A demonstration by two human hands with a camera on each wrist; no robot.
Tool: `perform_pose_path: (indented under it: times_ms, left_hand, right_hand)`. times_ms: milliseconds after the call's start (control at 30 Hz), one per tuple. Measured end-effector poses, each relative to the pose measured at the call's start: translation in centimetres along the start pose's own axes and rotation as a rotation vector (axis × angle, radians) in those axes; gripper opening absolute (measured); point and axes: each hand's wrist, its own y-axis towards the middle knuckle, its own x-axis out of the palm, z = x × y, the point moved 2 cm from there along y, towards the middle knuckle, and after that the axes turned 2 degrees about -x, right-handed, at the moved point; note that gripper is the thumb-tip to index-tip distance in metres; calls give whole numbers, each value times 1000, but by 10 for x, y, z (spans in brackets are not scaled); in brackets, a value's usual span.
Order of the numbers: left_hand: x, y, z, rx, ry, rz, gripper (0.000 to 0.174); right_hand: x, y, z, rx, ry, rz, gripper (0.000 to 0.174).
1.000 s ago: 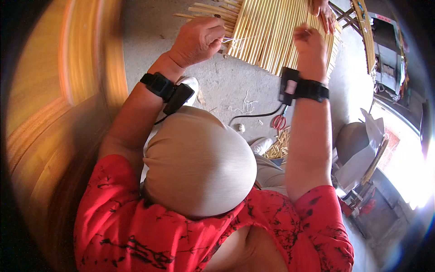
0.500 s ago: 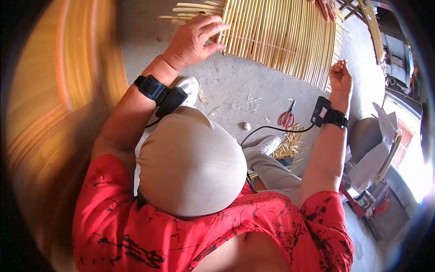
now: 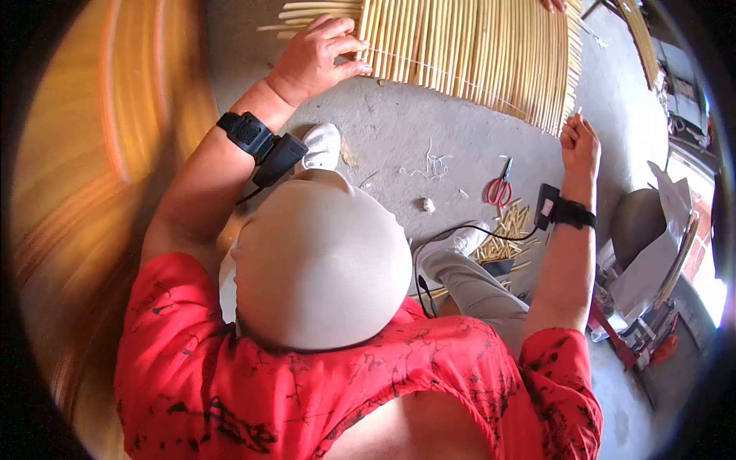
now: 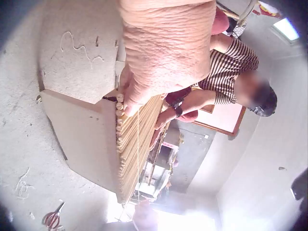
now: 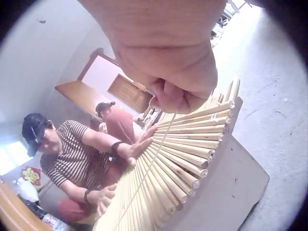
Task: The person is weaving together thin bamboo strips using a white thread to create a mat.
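Note:
A mat of pale sticks (image 3: 460, 46) lies side by side at the top of the head view. My left hand (image 3: 318, 61) holds its left edge, thumb and fingers about the end sticks. Past the right corner, my right hand (image 3: 580, 146) pinches a thin string, fingers curled. The string (image 5: 153, 161) runs taut across the sticks in the right wrist view. In the left wrist view, the thumb of my left hand (image 4: 166, 53) presses beside the string (image 4: 138, 144) on the end sticks.
Red-handled scissors (image 3: 499, 188), string scraps (image 3: 431, 167) and cut stick pieces (image 3: 512, 230) lie on the floor. Someone in a striped shirt (image 5: 77, 144) rests both hands on the mat's far side. A pale board (image 4: 86, 139) stands under the sticks. A cable (image 3: 468, 228) trails from my right wrist.
My right hand has moved right, away from above the mat to beyond its right corner, and the string now stretches across the sticks. My left hand has come to the mat's left edge.

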Motion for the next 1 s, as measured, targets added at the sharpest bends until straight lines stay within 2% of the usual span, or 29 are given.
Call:
perform_pose_path:
  times_ms: [33, 100, 167, 200, 233, 267, 300, 333, 367, 400, 433, 467, 500, 567, 600, 667, 700, 733, 767, 800, 867, 900, 933, 1000]
  left_hand:
    - [-2, 3, 1, 20, 0, 4, 33]
    - [-4, 3, 4, -104, -51, -13, 30]
    - [-8, 4, 2, -89, -88, -88, 29]
    - [-11, 3, 1, -118, -145, -43, 31]
    - [-14, 5, 4, -131, -219, -24, 32]
    - [-17, 4, 10, -222, -261, -38, 37]
    - [-15, 6, 11, -190, -217, -59, 35]
    - [-12, 10, 14, -108, -110, -67, 31]
    - [-10, 16, 21, -153, -83, -123, 26]
    - [-6, 21, 27, -80, -77, -74, 24]
    - [1, 25, 21, -109, -174, -105, 20]
    - [4, 29, 20, -60, -147, -53, 18]
    - [7, 30, 14, -155, -216, -135, 16]
    - [6, 38, 17, -29, -68, -164, 14]
    - [4, 40, 20, -27, -71, -161, 14]
    - [1, 44, 25, 72, 61, -173, 11]
    - [3, 47, 26, 72, 72, -173, 11]
    - [5, 47, 25, -25, -52, -194, 10]
    - [1, 44, 23, -131, -160, -207, 9]
    - [3, 42, 17, -179, -258, -201, 10]
    - [0, 42, 10, -268, -284, -280, 9]
    - [-1, 43, 9, -208, -311, -239, 9]
    - [-2, 48, 9, -240, -300, -294, 8]
    - [-2, 50, 5, -237, -310, -285, 6]
  right_hand:
    - [-1, 3, 5, -16, 9, 9, 10]
    - [1, 11, 17, 13, -74, 156, 8]
    - [-12, 7, 8, -125, -78, 36, 11]
    - [-12, 12, 4, -127, -63, 51, 14]
    - [-23, 8, 7, -123, -42, 99, 17]
    - [-37, 6, 6, -137, -68, 159, 27]
    - [-49, -4, 7, -170, -124, 221, 33]
    - [-73, -6, 17, -166, -171, 320, 32]
    - [-102, -7, 32, -137, -191, 426, 30]
    - [-116, -18, 49, -110, -169, 530, 20]
    - [-137, -22, 70, 46, -487, 519, 9]
    - [-157, -29, 96, 126, -594, 315, 11]
    - [-178, -37, 122, 178, -698, 103, 14]
    - [-182, -54, 159, 291, -1249, 71, 18]
    - [-181, -59, 177, 326, -1467, 78, 21]
    - [-180, -61, 207, 351, -1728, 60, 26]
    - [-185, -59, 222, 317, -1808, 27, 29]
    - [-194, -58, 235, 249, -1867, -14, 32]
    - [-201, -56, 247, 154, -1861, -32, 34]
    - [-191, -57, 247, 29, -1641, 82, 34]
    - [-194, -49, 253, 58, -1280, 157, 32]
    - [-190, -45, 253, 100, -1244, 172, 33]
    - [-183, -45, 252, 174, -1285, 203, 34]
    - [-173, -49, 246, 301, -1360, 276, 39]
